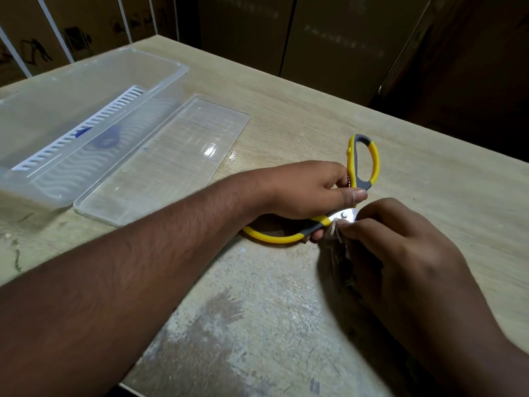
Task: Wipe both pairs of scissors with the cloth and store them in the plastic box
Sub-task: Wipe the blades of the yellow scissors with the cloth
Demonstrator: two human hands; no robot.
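Gripping the yellow-and-grey scissors (pixel 355 193) near the pivot, the left hand (pixel 303 190) has its thumb laid across the top by the rivet and its fingers curled underneath, so it's closed around the handles right where they meet the metal. One handle loop sticks up and away past the hand, the other loop lies flat on the table (pixel 286 90) on the near side of the hand. So the handles are spread pretty wide.

Right hand (pixel 400 247) sits just beside the left one, on the blade side of the scissors. It's bunched up around the cloth (pixel 336 233), fingers pressed together on it, and the cloth is touching the shiny metal next to the rivet. Only a frayed scrap of the cloth pokes out between the fingers, the rest is tucked under the hand. The blades are hidden there too, can't tell how far apart they are.

Plastic box (pixel 94 78) is well apart from the scissors, off toward the far left corner of the table. It's clear, open on top, with a white slotted tray (pixel 77 130) inside and something blue in there that's too blurry to make out. Its clear lid (pixel 163 161) lies flat on the table, just beside the box, between the box and the scissors.
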